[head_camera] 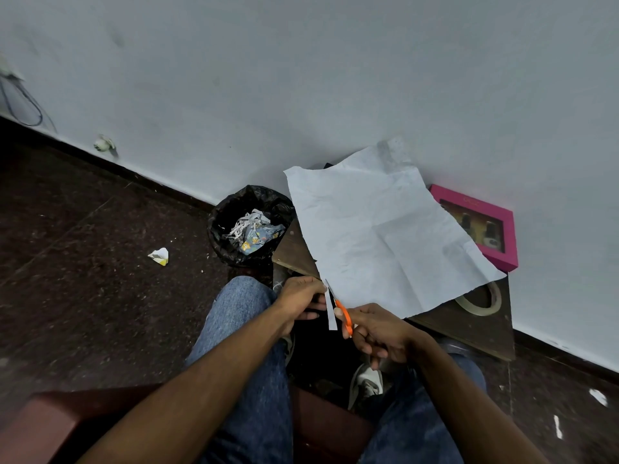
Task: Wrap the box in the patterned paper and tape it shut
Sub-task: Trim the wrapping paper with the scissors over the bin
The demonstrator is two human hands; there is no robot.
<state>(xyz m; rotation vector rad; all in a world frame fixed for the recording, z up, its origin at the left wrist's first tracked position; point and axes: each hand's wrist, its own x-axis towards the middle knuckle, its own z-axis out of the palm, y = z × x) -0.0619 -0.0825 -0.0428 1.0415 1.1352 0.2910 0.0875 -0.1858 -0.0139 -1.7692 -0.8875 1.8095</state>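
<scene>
Right hand (375, 329) grips orange scissors (343, 313) cutting paper (385, 236) edge; left hand (301, 296) pinches the cut strip (331, 311); box (482, 226) on bench (469, 326).

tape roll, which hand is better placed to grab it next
Right. The tape roll lies on the table's right side, just beyond the right hand, though that hand's grip is on the orange scissors. The left hand pinches the paper strip, farther away.

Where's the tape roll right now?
In the head view, the tape roll lies flat on the dark wooden table, right of the right hand, partly tucked under the paper sheet's near corner, below the pink box.
</scene>
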